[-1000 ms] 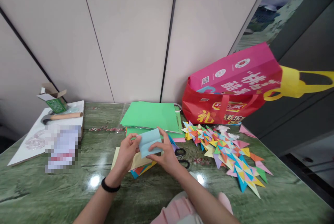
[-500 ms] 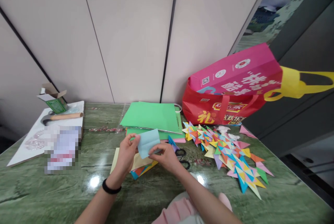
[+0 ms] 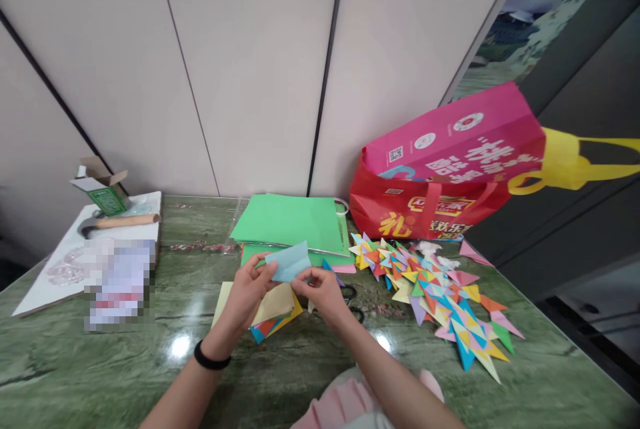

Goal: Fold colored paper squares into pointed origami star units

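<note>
A small light-blue sheet of paper with a crease across it is held up between both hands. My left hand pinches its left side, thumb in front. At its lower right, my right hand grips the edge between thumb and fingers. Beneath the hands lie pale yellow paper and several coloured sheets, partly covered by the left wrist. Black-handled scissors rest beside my right hand, their blades hidden behind it. A folded blue and purple paper piece shows just behind that hand.
Green sheets in a stack lie at the back. Many folded paper triangles form a pile on the right, before a red bag. At left, a white board carries a hammer and an open green box.
The lower part of the blue paper has been folded up, so it now looks shorter and wider. My right hand has moved slightly up and to the right along its edge.
</note>
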`<state>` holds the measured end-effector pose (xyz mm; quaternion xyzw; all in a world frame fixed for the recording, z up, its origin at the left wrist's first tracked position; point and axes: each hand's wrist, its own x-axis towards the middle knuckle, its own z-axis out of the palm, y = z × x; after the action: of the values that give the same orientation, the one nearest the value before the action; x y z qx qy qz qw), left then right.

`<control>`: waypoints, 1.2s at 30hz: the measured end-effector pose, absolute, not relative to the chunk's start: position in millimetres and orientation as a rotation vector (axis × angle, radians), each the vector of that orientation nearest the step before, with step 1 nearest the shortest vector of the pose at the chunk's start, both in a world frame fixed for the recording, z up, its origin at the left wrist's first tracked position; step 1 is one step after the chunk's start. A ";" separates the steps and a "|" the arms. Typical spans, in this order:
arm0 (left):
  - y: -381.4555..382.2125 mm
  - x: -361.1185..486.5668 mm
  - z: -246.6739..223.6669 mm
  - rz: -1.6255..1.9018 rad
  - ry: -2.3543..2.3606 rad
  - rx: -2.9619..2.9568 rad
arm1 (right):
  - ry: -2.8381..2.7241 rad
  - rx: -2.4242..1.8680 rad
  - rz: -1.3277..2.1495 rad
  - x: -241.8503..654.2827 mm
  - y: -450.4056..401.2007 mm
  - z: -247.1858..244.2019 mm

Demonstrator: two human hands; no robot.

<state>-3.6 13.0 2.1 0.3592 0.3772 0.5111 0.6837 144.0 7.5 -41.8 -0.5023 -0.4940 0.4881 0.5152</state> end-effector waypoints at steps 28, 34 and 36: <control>15.2 -6.3 -7.6 0.947 0.941 0.902 | -1.223 -1.212 1.012 147.8 7.2 -38.3; 13.4 -4.2 -3.6 0.967 0.981 0.897 | -1.251 -1.220 1.030 148.3 6.7 -37.4; 13.2 -4.0 -2.7 0.969 0.995 0.896 | -1.252 -1.212 1.034 148.3 6.5 -37.3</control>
<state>-4.0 13.2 -2.7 0.3985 0.4430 0.4311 0.6776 148.3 6.5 -37.3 -0.5074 -0.5244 0.4329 0.5293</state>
